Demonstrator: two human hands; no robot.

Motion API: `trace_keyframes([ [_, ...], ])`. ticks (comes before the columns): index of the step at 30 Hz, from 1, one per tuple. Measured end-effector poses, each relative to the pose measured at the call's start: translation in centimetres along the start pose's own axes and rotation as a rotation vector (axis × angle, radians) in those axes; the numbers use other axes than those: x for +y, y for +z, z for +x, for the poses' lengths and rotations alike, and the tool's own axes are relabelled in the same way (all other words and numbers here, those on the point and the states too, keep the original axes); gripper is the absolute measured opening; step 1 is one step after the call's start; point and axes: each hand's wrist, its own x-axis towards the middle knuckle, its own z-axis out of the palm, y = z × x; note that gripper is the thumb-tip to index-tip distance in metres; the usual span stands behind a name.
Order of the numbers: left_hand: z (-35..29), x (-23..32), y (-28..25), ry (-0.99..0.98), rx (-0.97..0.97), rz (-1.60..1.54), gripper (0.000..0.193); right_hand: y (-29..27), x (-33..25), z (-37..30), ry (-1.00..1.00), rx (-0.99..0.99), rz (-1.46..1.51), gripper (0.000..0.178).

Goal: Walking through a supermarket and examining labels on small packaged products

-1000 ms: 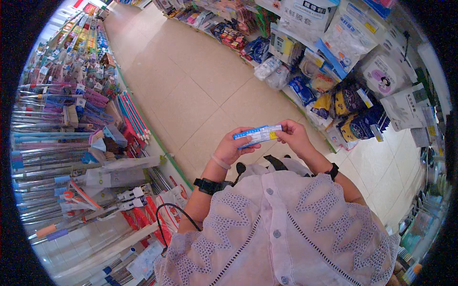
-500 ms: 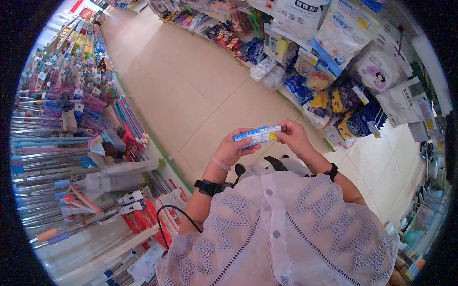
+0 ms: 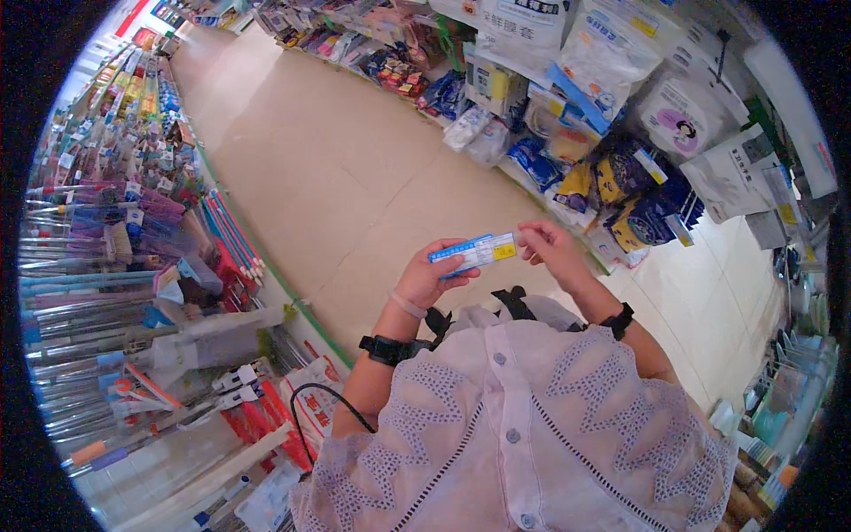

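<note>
My left hand is closed around a small bundle of flat, oblong price labels, blue and white with a yellow patch near the right end. Its thumb lies across the front of them. Just off the right end of the labels is my right hand, its fingers bent and slightly apart, with nothing visible in them. Both hands are held in front of my body above the aisle floor.
A shelf rack of long-handled tools and poles lines the left side. Hanging packs of gloves and plastic bags line the right. Between them runs the tiled floor. A black cable loops beside my left forearm.
My right hand has let go of the right end of the labels and moved slightly right. My left hand still holds them. The whole view has shifted a little.
</note>
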Motion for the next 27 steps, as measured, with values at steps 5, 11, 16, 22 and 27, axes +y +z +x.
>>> trace_keyframes([
  [5, 1.8, -0.1, 2.1, -0.022, -0.049, 0.047, 0.034, -7.3, 3.1, -1.1, 0.031, 0.130, -0.130, 0.026],
  [11, 1.8, 0.1, 5.1, -0.147, -0.021, 0.177, 0.032, -9.1, 6.2, -4.3, -0.073, 0.183, -0.488, 0.029],
  [16, 6.0, 1.4, 4.4, -0.343, -0.264, 0.331, 0.032, -5.8, 4.6, -8.2, 0.008, 0.363, -0.543, 0.031],
  [22, 12.3, -1.4, 10.7, -0.505, -0.498, 0.450, 0.028, -8.4, 7.2, -18.4, 0.263, 0.526, -0.465, 0.030],
  [27, 12.8, -3.6, 19.2, -0.540, -0.660, 0.471, 0.028, -9.9, 7.8, -22.8, 0.277, 0.741, -0.313, 0.032],
])
